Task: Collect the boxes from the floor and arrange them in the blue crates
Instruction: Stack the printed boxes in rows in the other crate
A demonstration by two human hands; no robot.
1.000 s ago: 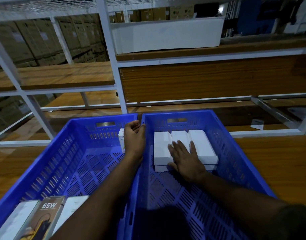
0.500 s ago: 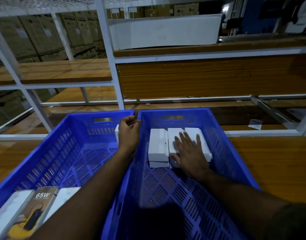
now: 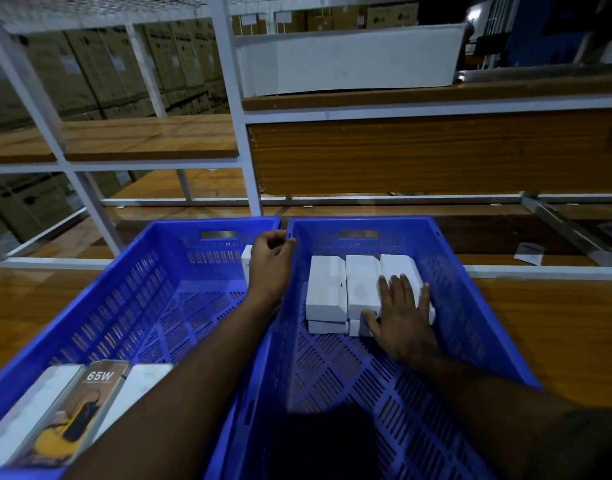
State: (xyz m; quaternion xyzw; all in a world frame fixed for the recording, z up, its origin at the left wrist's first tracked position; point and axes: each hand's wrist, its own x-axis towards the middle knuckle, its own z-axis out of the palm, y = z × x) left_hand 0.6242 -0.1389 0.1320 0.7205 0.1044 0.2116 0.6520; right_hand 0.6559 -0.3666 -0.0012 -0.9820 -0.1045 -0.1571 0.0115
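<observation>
The right hand (image 3: 403, 315) lies open and flat on the white boxes (image 3: 361, 289), squaring them at twelve o'clock in the right crate (image 3: 477, 306); the left hand (image 3: 269, 261) curls around a white box (image 3: 246, 261), judged ready for placing.

a glossy brown wooden shelf board (image 3: 540, 323) in a white metal rack frame (image 3: 235, 133) carries two blue perforated plastic crates, set side by side with their long walls touching. the left blue crate (image 3: 100, 317) sits toward the board's left part, the right blue crate (image 3: 470, 306) beside it. behind them a lower wooden board (image 3: 505, 233) holds what may be a small white paper card (image 3: 529, 252), blurred.
</observation>
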